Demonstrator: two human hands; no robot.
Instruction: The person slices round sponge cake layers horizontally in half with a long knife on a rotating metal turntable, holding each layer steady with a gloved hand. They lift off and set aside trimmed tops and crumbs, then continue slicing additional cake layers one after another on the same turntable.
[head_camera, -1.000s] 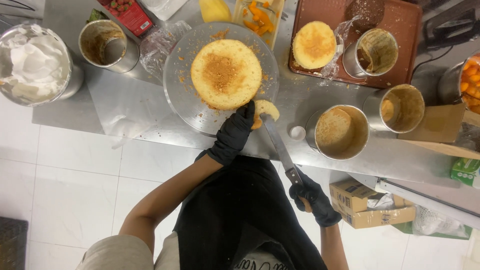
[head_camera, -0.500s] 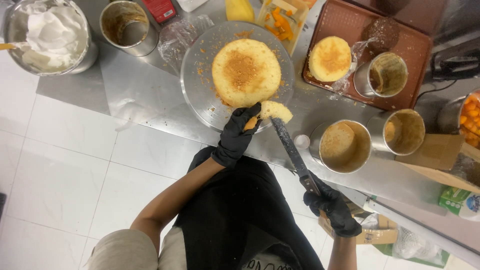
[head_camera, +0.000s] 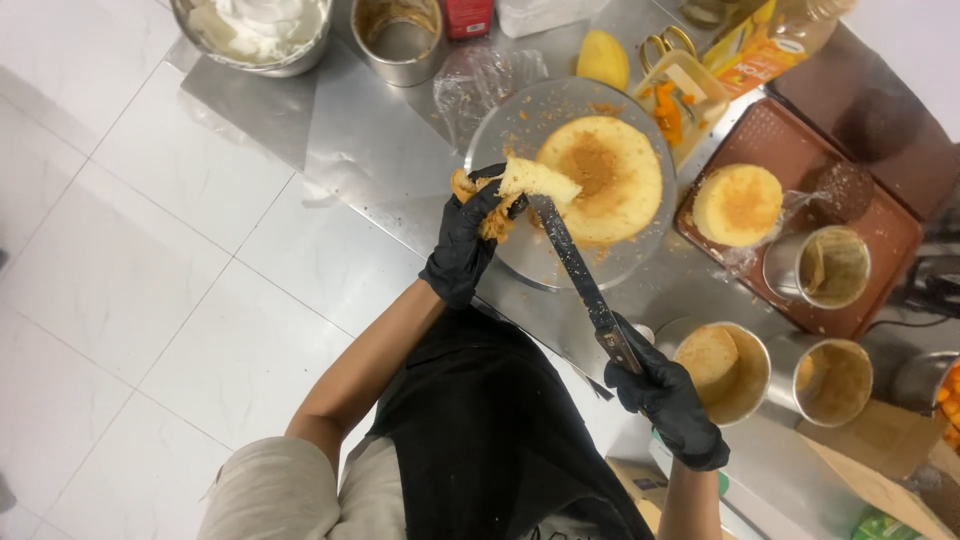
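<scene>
My left hand (head_camera: 466, 240), in a black glove, holds a torn slice of yellow sponge cake (head_camera: 528, 180) lifted over the near edge of a round glass turntable (head_camera: 520, 255). A round sponge cake (head_camera: 602, 176) with a browned middle sits on that turntable. My right hand (head_camera: 668, 400), also gloved in black, grips the handle of a long serrated knife (head_camera: 578, 272). Its blade tip touches the underside of the held slice.
A steel bowl of white cream (head_camera: 258, 30) and a metal tin (head_camera: 402, 40) stand at the back left. A brown tray (head_camera: 880, 240) holds a second small cake (head_camera: 740, 204) and a tin (head_camera: 830, 266). Two more tins (head_camera: 722, 368) (head_camera: 832, 380) stand near my right hand.
My left hand has lifted the cut slice off the cake and away from the turntable edge. The knife has swung up so its tip meets the slice. The camera view has shifted left.
</scene>
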